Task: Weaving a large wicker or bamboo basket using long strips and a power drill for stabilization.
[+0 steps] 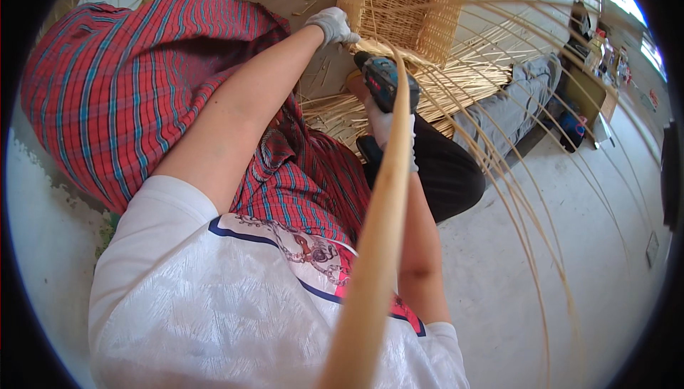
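My gloved left hand grips at the near lower corner of a woven wicker basket, its fingers curled on pale cane there; their tips are small in view. My gloved right hand holds a dark cordless drill by its handle, the nose pointed toward that corner beside my left hand. A thick pale cane arches from the corner over the drill and down close past the camera, hiding part of my right hand.
Loose reed strands lie beneath the basket, and long thin strands fan out across the right. A red plaid cloth covers my left leg. Grey fabric and a low shelf with bottles are at the right, on a pale concrete floor.
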Demonstrator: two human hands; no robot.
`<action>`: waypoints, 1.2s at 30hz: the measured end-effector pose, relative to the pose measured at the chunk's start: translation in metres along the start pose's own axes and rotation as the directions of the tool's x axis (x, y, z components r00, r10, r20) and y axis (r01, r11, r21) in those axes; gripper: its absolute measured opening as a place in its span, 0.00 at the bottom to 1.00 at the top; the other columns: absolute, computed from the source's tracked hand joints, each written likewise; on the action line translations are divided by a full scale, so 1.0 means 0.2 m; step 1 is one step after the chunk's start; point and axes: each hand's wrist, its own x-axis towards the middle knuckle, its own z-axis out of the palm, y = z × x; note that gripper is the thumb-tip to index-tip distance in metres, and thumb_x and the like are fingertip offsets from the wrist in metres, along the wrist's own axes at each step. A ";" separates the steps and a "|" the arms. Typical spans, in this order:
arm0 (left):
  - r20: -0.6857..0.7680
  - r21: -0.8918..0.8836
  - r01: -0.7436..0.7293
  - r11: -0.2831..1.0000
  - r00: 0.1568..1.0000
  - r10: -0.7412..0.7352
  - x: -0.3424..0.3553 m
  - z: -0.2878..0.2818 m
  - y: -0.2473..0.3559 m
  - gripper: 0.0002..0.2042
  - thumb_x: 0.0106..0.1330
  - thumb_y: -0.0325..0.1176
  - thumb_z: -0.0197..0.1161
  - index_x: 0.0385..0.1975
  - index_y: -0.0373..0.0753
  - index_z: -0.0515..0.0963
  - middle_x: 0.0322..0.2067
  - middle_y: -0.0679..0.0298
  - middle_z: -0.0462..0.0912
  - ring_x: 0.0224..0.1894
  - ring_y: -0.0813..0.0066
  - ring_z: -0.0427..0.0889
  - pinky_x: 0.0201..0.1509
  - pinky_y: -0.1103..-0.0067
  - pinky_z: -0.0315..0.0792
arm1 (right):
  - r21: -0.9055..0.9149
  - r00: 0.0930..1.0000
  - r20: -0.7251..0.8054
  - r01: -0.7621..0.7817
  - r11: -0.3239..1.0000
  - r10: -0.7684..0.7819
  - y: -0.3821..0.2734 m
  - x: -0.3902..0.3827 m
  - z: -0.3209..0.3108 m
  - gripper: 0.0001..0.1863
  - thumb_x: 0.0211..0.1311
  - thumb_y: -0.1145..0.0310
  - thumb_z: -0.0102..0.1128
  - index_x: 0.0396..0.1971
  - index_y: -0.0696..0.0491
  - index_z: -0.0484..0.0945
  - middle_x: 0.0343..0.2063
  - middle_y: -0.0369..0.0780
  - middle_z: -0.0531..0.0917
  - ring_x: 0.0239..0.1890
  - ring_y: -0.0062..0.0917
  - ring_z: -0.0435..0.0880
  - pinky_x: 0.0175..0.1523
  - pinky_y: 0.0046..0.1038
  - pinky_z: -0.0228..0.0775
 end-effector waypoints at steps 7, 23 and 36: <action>-0.131 -0.018 -0.076 0.997 0.989 0.073 0.00 0.03 -0.06 0.34 0.55 0.60 0.72 0.48 0.33 0.82 0.44 0.50 0.86 0.48 0.54 0.85 0.52 0.66 0.78 | 0.328 0.976 0.218 -0.062 0.943 -0.012 -0.17 -0.17 -0.27 0.14 0.61 0.60 0.69 0.40 0.55 0.83 0.18 0.35 0.81 0.21 0.18 0.80 0.28 0.25 0.71; 0.306 0.680 -0.230 0.696 0.952 0.015 -0.32 0.16 -0.26 0.24 0.54 0.50 0.71 0.47 0.40 0.86 0.48 0.52 0.86 0.50 0.55 0.86 0.55 0.66 0.79 | 0.350 0.913 -0.330 0.355 0.867 -0.241 0.44 -1.29 -0.41 0.26 0.58 0.72 0.73 0.57 0.53 0.78 0.46 0.35 0.82 0.47 0.22 0.80 0.53 0.30 0.73; -0.540 -0.239 -0.560 0.793 0.755 0.371 -1.01 -0.11 0.11 0.13 0.73 0.25 0.58 0.55 0.33 0.77 0.49 0.62 0.82 0.46 0.79 0.81 0.50 0.81 0.76 | 0.811 0.804 -0.542 0.424 0.403 0.245 1.34 -0.43 0.72 0.53 0.56 0.74 0.73 0.77 0.47 0.48 0.60 0.43 0.79 0.58 0.29 0.81 0.64 0.32 0.72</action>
